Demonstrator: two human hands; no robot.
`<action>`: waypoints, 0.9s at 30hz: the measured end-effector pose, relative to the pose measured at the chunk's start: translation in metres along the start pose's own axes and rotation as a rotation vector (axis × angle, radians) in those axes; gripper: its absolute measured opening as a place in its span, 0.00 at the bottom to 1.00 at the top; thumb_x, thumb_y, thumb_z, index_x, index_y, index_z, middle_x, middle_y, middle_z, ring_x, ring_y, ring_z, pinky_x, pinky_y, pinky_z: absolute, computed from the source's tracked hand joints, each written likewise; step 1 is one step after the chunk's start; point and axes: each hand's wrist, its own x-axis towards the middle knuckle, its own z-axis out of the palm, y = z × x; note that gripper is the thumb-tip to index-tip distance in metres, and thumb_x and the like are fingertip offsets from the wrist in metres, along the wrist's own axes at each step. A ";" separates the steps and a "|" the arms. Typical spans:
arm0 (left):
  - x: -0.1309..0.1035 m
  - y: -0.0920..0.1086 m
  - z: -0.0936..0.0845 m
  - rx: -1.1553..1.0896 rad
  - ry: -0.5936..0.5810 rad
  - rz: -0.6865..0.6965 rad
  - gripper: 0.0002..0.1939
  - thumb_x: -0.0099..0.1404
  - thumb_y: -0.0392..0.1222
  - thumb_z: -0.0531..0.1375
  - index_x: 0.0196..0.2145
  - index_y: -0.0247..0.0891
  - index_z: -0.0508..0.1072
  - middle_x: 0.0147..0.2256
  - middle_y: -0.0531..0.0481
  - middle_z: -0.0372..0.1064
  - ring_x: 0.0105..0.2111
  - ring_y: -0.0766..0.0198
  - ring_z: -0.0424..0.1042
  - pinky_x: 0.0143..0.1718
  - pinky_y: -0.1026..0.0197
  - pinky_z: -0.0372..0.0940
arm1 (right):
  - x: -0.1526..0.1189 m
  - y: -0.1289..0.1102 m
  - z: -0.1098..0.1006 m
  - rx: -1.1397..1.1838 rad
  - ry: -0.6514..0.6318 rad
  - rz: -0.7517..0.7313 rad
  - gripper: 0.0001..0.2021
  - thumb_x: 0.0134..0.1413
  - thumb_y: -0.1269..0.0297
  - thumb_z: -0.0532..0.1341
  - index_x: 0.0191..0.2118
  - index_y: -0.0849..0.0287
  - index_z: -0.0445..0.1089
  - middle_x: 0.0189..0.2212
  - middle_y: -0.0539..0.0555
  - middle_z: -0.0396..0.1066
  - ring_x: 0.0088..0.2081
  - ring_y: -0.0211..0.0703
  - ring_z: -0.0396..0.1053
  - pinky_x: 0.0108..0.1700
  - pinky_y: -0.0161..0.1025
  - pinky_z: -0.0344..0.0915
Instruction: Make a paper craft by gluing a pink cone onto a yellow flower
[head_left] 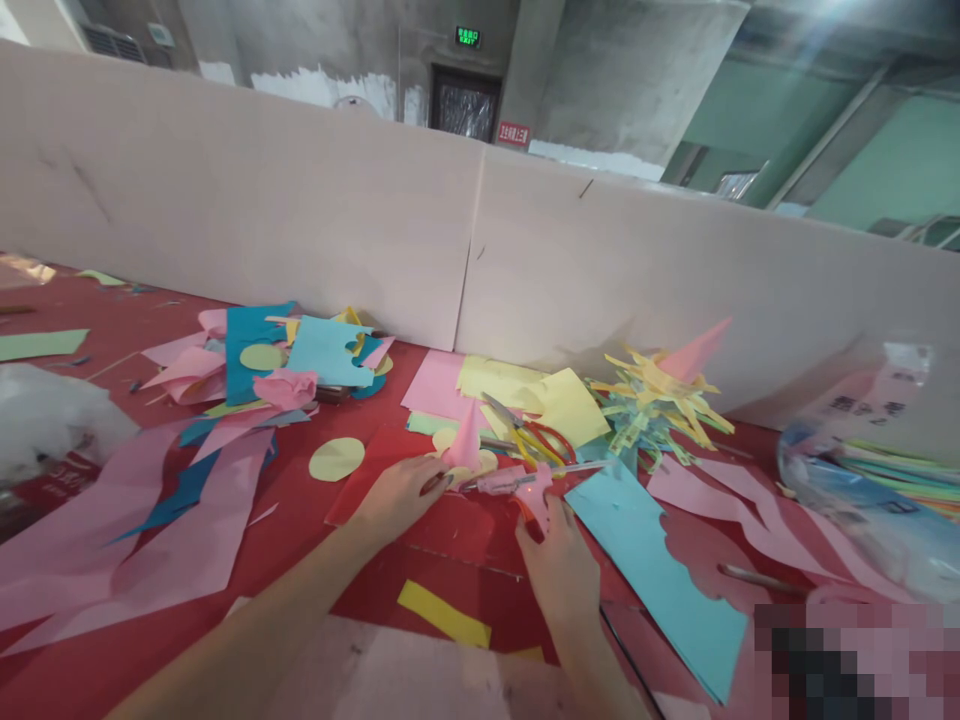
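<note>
At two o'clock from the left hand (405, 492) and eleven from the right hand (561, 555), a pink cone (463, 440) is standing point-up. The left's fingertips are lying beside its base, their grip unclear; the right is grasping a glue gun (501, 482). Gluing seems underway, the next move calling for a steady cone.

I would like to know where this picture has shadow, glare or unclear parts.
In the head view: soft shadows on the pale board behind the yellow fringed paper; glare near the top right; print on the far-right plastic bag too blurred to read; coarse blocks over the bottom right corner; left hand and right hand evenly lit.
</note>
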 end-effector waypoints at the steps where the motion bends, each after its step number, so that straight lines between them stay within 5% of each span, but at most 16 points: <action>1: 0.000 0.000 0.000 0.001 -0.003 0.000 0.10 0.63 0.41 0.49 0.32 0.39 0.70 0.32 0.50 0.70 0.33 0.64 0.69 0.34 0.66 0.61 | 0.000 0.000 0.000 0.002 -0.003 -0.002 0.19 0.54 0.59 0.50 0.51 0.57 0.56 0.49 0.54 0.64 0.44 0.43 0.67 0.32 0.35 0.59; 27: -0.001 0.001 -0.001 -0.001 -0.001 0.008 0.10 0.63 0.42 0.49 0.33 0.40 0.70 0.32 0.50 0.70 0.33 0.64 0.69 0.34 0.65 0.61 | 0.005 0.008 -0.004 0.027 -0.025 0.054 0.20 0.54 0.58 0.49 0.52 0.58 0.57 0.50 0.55 0.64 0.46 0.45 0.66 0.33 0.35 0.60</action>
